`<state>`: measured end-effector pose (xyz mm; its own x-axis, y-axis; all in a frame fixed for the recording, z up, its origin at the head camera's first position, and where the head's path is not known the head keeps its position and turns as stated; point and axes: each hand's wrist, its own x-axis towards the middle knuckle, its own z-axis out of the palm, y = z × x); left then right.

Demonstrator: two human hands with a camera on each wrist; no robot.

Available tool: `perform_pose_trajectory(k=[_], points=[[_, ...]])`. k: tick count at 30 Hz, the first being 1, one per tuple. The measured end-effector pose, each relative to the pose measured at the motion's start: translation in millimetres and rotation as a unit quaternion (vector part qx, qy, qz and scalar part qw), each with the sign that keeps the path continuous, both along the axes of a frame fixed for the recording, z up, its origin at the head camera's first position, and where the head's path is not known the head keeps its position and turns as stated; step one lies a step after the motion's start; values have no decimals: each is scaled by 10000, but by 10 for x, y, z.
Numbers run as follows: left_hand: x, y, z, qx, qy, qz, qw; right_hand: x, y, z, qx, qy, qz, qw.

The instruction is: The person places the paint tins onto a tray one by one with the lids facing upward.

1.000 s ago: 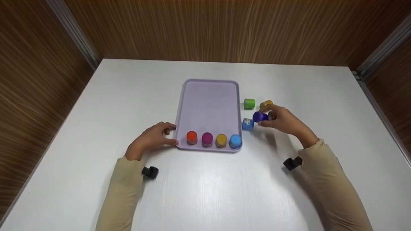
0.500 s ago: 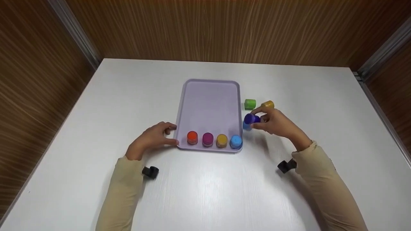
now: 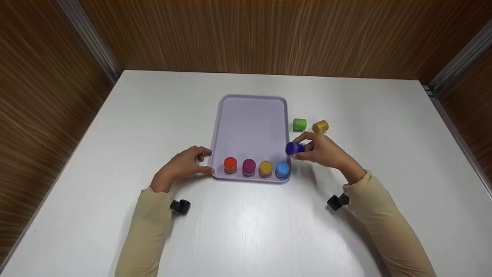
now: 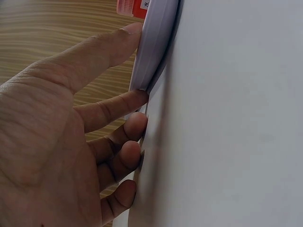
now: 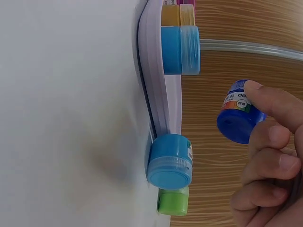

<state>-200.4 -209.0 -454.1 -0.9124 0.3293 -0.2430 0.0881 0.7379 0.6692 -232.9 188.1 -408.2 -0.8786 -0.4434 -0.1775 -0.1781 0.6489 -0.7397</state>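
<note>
A dark blue paint jar (image 3: 294, 148) is pinched between the thumb and fingers of my right hand (image 3: 322, 152). It hangs tilted over the right rim of the lilac tray (image 3: 251, 127), and its printed label shows in the right wrist view. My left hand (image 3: 181, 166) touches the tray's left edge with thumb and index finger, the other fingers loosely bent. Along the tray's near end stand an orange-red jar (image 3: 230, 165), a magenta jar (image 3: 249, 167), a yellow jar (image 3: 265, 169) and a light blue jar (image 3: 283, 169).
Right of the tray, a green jar (image 3: 300, 124) and an ochre jar (image 3: 320, 126) lie on their sides on the white table (image 3: 238, 227). Another blue jar (image 5: 169, 161) lies against the tray's side, hidden by the right hand in the head view. Wood-grain panels (image 3: 265, 36) surround the table.
My right hand has moved left and slightly nearer with the dark blue jar, from beside the tray to its right rim. The ochre jar is now uncovered. My left hand has stayed put.
</note>
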Motion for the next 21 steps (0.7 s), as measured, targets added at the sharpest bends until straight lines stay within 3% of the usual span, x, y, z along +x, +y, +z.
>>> perform_pose_trajectory(k=[11, 21], points=[[-5, -13, -13, -45, 47, -39, 10000, 25, -100, -74, -261, 470, 368, 9979], [0, 7, 24, -25, -59, 3, 10000, 45, -133, -112, -287, 541, 435, 9972]])
